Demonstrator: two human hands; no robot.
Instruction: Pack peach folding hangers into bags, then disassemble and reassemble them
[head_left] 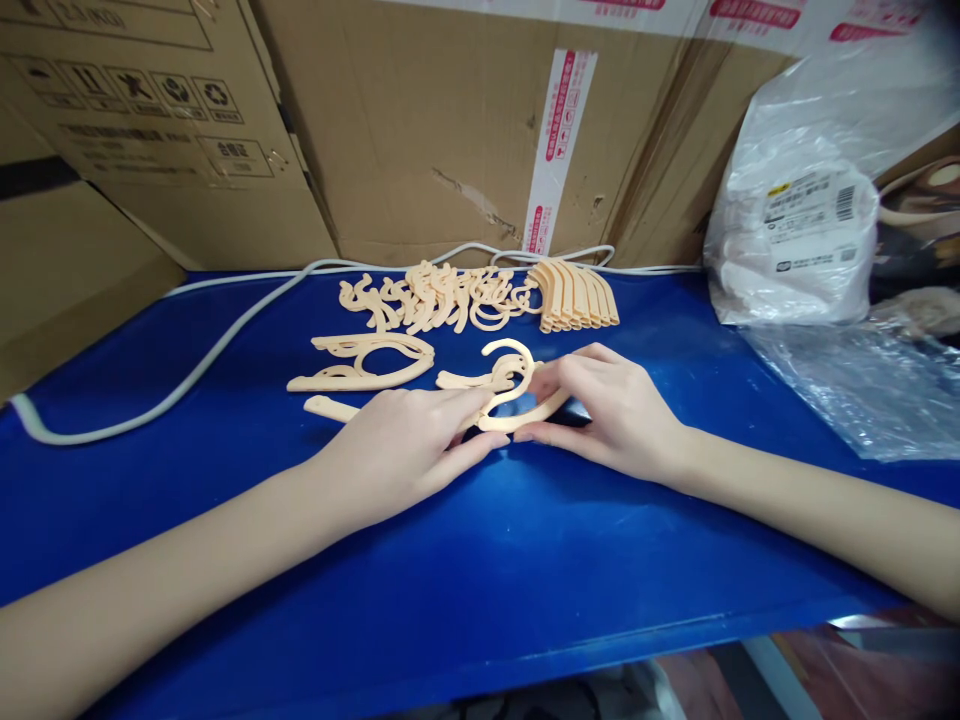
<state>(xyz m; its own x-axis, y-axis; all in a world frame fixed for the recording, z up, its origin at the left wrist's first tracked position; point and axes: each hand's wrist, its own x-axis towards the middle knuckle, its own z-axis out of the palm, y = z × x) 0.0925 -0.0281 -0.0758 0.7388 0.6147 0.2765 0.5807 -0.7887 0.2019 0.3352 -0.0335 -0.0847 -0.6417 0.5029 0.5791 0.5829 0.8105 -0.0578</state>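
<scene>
Both of my hands meet at the middle of a blue table on a peach plastic hanger with a curved hook. My left hand lies over its left arm, fingers closed on it. My right hand pinches its right arm from the other side. Just behind my left hand lies another peach hanger piece, flat on the table. Further back sits a loose pile of hook parts and a neat row of stacked arm parts.
Large cardboard boxes wall off the back of the table. A white cable runs along the back edge and down the left. A clear plastic bag with a label lies at the right, with plastic film spread below it.
</scene>
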